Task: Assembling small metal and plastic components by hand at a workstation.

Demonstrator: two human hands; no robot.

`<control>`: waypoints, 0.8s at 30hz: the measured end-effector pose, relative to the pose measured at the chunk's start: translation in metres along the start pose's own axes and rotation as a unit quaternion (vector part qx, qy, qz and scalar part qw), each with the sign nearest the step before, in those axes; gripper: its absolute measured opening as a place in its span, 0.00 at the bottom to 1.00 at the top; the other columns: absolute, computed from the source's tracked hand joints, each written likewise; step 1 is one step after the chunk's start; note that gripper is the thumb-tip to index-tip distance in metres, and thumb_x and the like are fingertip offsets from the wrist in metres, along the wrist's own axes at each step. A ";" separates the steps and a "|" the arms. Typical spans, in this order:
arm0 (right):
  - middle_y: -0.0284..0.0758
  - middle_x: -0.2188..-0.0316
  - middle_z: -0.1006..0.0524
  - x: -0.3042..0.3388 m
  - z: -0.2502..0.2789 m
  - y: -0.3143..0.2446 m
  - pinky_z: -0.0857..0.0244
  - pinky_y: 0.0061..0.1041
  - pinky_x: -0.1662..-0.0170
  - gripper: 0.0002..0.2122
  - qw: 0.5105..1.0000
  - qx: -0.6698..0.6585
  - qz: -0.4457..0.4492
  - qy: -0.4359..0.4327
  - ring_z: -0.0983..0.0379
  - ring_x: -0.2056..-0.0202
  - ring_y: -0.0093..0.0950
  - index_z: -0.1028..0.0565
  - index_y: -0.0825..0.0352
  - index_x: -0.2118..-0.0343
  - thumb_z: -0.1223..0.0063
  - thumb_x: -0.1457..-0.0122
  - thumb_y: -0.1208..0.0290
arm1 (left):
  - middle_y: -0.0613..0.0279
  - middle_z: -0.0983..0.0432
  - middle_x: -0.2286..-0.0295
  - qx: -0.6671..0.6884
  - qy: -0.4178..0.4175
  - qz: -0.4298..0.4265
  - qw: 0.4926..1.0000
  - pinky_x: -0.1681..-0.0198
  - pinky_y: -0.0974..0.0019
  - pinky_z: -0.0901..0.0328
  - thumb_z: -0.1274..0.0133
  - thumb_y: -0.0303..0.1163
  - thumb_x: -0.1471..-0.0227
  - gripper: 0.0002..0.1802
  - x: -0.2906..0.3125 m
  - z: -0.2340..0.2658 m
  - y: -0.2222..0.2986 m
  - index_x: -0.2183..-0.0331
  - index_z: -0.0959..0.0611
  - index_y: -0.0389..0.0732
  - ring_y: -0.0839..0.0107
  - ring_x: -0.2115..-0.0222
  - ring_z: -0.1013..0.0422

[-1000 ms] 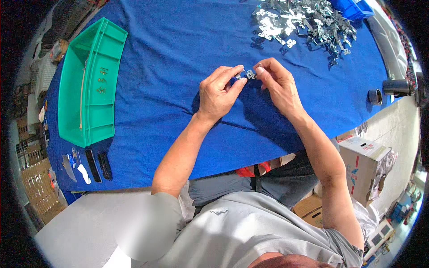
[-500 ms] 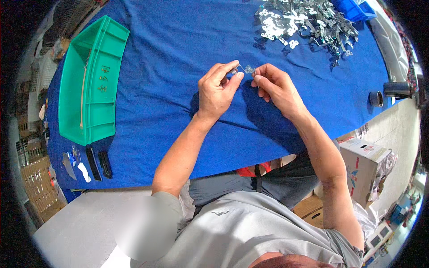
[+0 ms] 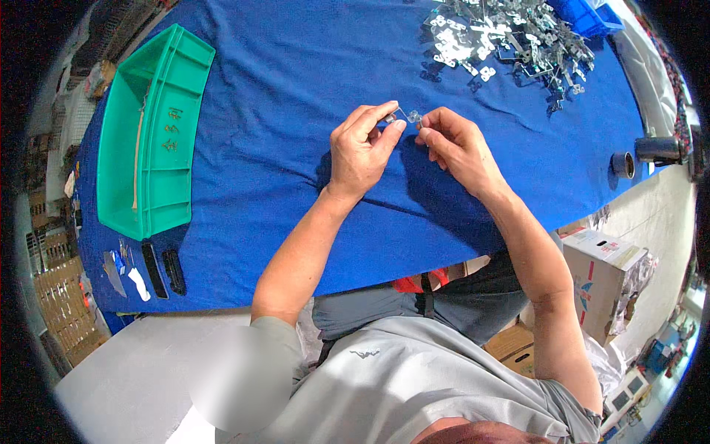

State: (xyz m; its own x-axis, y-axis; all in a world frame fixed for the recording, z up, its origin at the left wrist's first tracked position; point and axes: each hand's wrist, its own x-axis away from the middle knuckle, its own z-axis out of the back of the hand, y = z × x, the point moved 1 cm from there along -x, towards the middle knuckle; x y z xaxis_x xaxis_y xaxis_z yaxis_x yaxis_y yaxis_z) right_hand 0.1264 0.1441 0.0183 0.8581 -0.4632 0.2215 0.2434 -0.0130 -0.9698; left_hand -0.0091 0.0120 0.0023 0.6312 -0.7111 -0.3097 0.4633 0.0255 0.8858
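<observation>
Head view: from where I stand, the small metal piece [image 3: 413, 116] sits at about two o'clock from the left hand [image 3: 362, 153] and ten o'clock from the right hand [image 3: 464, 148]. Neither is clearly nearer; both pinch at it, thumb against fingers. Its long axis seems to run nine to three, though the fingertips partly hide it. The left forearm [image 3: 303, 251] angles in from seven o'clock, the right forearm [image 3: 529, 237] from five, over blue cloth [image 3: 281, 111].
</observation>
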 end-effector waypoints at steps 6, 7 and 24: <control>0.26 0.72 0.25 -0.003 -0.001 0.009 0.39 0.15 0.73 0.06 0.998 0.059 0.025 0.017 0.34 0.75 0.13 0.28 0.66 0.60 0.49 0.34 0.69 | 0.61 0.21 0.71 0.005 0.022 -0.045 0.999 0.77 0.71 0.36 0.36 0.27 0.51 0.14 0.000 -0.003 -0.004 0.59 0.15 0.37 0.77 0.80 0.32; 0.26 0.72 0.26 -0.003 -0.002 0.009 0.38 0.15 0.73 0.06 0.998 0.050 0.029 0.031 0.34 0.75 0.13 0.28 0.66 0.60 0.48 0.34 0.70 | 0.61 0.21 0.71 -0.004 0.019 -0.049 0.999 0.77 0.71 0.36 0.36 0.27 0.51 0.14 0.000 -0.002 -0.005 0.59 0.15 0.37 0.77 0.81 0.32; 0.27 0.73 0.29 -0.005 0.001 0.004 0.41 0.18 0.71 0.06 0.955 0.185 0.193 0.126 0.39 0.74 0.15 0.27 0.69 0.62 0.46 0.35 0.71 | 0.59 0.19 0.69 -0.050 -0.045 -0.058 0.996 0.72 0.74 0.32 0.36 0.24 0.52 0.15 0.001 -0.004 0.002 0.59 0.14 0.37 0.78 0.74 0.26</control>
State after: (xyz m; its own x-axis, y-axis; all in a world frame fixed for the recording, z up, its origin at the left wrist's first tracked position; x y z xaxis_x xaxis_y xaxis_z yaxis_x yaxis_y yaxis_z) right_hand 0.1234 0.1472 0.0129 0.7916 -0.5691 -0.2225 0.1131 0.4943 -0.8619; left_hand -0.0052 0.0139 0.0020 0.5135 -0.7734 -0.3718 0.5930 0.0066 0.8052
